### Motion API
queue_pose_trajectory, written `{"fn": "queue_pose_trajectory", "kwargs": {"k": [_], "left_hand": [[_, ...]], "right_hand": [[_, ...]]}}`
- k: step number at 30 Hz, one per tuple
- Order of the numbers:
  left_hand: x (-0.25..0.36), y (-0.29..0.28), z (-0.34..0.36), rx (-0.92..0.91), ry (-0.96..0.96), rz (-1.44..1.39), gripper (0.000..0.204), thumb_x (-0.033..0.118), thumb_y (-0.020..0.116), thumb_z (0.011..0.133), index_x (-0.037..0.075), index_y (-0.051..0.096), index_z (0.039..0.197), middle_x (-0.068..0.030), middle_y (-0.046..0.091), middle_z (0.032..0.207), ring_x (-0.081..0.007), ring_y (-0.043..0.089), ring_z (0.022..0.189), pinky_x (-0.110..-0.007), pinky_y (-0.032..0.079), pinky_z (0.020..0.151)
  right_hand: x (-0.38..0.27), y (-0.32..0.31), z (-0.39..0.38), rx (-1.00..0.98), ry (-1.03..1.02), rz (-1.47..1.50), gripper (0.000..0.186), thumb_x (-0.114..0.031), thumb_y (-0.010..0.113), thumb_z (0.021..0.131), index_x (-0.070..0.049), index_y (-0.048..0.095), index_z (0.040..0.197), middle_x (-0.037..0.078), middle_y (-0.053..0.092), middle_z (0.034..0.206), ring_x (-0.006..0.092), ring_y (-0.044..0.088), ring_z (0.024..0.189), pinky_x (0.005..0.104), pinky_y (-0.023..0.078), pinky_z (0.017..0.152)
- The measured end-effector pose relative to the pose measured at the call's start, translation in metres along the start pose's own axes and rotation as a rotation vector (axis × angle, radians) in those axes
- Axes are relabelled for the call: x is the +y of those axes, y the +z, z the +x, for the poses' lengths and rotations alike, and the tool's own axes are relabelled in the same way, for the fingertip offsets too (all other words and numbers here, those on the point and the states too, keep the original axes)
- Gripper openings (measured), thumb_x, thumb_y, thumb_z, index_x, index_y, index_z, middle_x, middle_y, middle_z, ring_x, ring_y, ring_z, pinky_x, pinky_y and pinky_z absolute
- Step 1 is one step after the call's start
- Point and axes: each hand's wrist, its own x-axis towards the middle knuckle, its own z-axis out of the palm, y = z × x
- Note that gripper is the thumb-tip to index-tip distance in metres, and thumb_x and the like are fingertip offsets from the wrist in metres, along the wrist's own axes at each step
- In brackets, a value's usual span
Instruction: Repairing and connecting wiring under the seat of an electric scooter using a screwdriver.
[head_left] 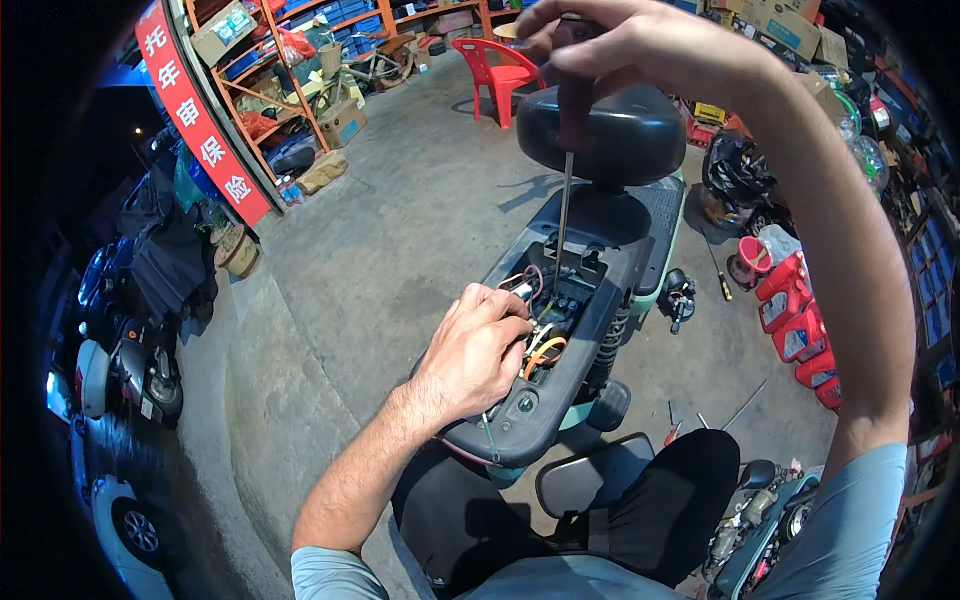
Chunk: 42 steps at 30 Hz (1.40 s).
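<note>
Metal-shafted screwdriver (567, 185) sits gripped in right hand (625, 45); left hand (472, 348) curls at wires (546, 345).

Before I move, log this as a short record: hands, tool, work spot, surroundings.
Left hand: over the open compartment, beside an orange cable; grip hidden
Right hand: gripping a long-shafted screwdriver by its handle
Tool angle: nearly upright, shaft down into the compartment; tip contact unclear
Work spot: scooter, black padded seat beyond the compartment
Floor, right: yellow-handled screwdriver, red jugs
Farther off: red plastic chair
</note>
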Motion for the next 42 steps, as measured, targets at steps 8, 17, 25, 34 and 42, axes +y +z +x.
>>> {"fn": "queue_pose_trajectory", "kwargs": {"k": [8, 17, 25, 34, 42], "left_hand": [[0.0, 0.0, 0.0, 0.008, 0.003, 0.004, 0.023, 0.005, 0.062, 0.085, -0.002, 0.072, 0.104, -0.0121, 0.062, 0.115, -0.0286, 0.054, 0.114, -0.04, 0.046, 0.104], [-0.003, 0.001, 0.0, 0.015, -0.003, -0.012, 0.022, 0.005, 0.062, 0.085, -0.003, 0.072, 0.104, -0.0121, 0.062, 0.114, -0.0288, 0.055, 0.113, -0.04, 0.046, 0.103], [-0.001, 0.0, -0.002, 0.015, -0.01, -0.024, 0.022, 0.006, 0.063, 0.084, -0.003, 0.071, 0.102, -0.012, 0.061, 0.112, -0.0291, 0.054, 0.111, -0.041, 0.045, 0.103], [0.001, 0.002, -0.004, 0.041, -0.017, -0.044, 0.021, 0.004, 0.062, 0.084, -0.002, 0.072, 0.101, -0.0101, 0.061, 0.11, -0.0284, 0.054, 0.11, -0.041, 0.046, 0.1], [-0.003, 0.003, -0.004, 0.057, -0.013, -0.05, 0.02, 0.005, 0.062, 0.085, -0.002, 0.072, 0.1, -0.0102, 0.061, 0.11, -0.0286, 0.054, 0.109, -0.04, 0.046, 0.1]], "right_hand": [[0.0, -0.014, 0.01, -0.172, 0.056, -0.238, 0.051, -0.02, 0.064, 0.098, -0.004, 0.047, 0.143, 0.012, 0.063, 0.126, 0.0209, 0.064, 0.11, 0.0393, 0.055, 0.096], [-0.021, 0.014, -0.002, 0.097, 0.011, -0.374, 0.034, -0.026, 0.062, 0.101, -0.002, 0.056, 0.125, 0.011, 0.068, 0.11, 0.0182, 0.064, 0.11, 0.0335, 0.052, 0.093], [0.023, 0.032, 0.019, 0.421, -0.173, -0.558, 0.038, -0.04, 0.059, 0.103, -0.004, 0.063, 0.115, 0.007, 0.07, 0.079, 0.0134, 0.071, 0.08, 0.0295, 0.057, 0.065], [0.023, 0.025, 0.021, 0.261, -0.141, -0.247, 0.038, -0.029, 0.066, 0.099, -0.003, 0.057, 0.125, 0.008, 0.071, 0.093, 0.0183, 0.076, 0.076, 0.0304, 0.06, 0.069], [0.037, 0.021, 0.022, 0.228, -0.268, 0.038, 0.038, -0.02, 0.064, 0.099, -0.005, 0.054, 0.133, 0.008, 0.068, 0.094, 0.0236, 0.075, 0.073, 0.0376, 0.063, 0.083]]}}
